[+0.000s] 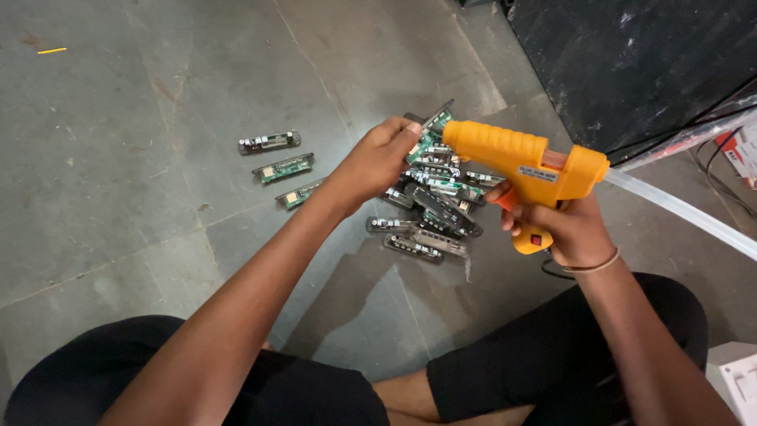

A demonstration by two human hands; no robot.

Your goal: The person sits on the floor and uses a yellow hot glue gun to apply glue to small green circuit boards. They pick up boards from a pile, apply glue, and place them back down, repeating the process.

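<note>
Crossed legs are seen nearest, on the stone floor. Right hand is clamped on the orange glue gun, a clear glue stick trailing behind. Left hand has fingers pinched on a small circuit board at the nozzle; judged light, stiff, fragile, best gripped by its edges. Board pile lies beneath, three boards apart at left, open floor beyond.

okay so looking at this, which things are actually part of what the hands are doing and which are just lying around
In use:
left hand holding a circuit board
right hand holding the orange glue gun
pile of boards
three boards set apart

Lying about:
yellow scrap
white box
black panel
</note>
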